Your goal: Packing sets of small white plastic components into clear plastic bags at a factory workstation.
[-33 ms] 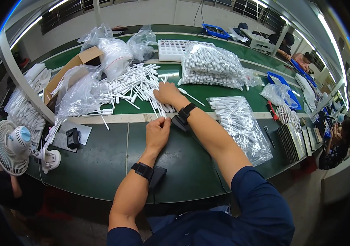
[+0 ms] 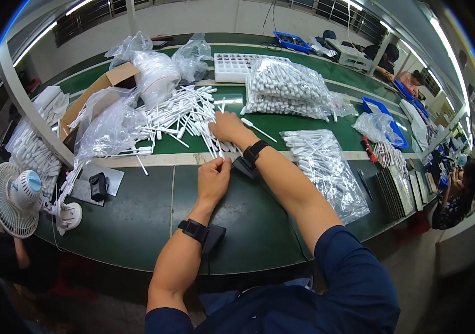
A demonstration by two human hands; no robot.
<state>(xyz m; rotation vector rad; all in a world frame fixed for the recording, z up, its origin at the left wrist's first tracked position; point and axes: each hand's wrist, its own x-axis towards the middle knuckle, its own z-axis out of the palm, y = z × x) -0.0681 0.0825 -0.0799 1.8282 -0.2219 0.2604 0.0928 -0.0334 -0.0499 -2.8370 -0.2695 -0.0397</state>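
Just in front of the pile, my left hand (image 2: 213, 179) is closed on the thin ends of a few white plastic sticks (image 2: 211, 146), whose thicker ends point away from me. My right hand (image 2: 231, 128) is farther forward, its fingers curled and closed at the right edge of the loose pile of white sticks (image 2: 173, 118). One white stick (image 2: 223, 104) stands up at its fingertips; the palm hides the rest of the grip. A single stick (image 2: 258, 129) lies apart to the right of my right hand.
Clear bags of sticks lie at the right (image 2: 326, 172) and behind (image 2: 287, 92). A cardboard box (image 2: 95, 94) and plastic bag (image 2: 109, 131) flank the pile. A white tray (image 2: 232, 69) is behind, a fan (image 2: 17, 197) at left, dark slotted blocks (image 2: 390, 192) at right.
Hardly anything differs. My left hand has shifted very slightly away from me; my right hand stays at the pile.
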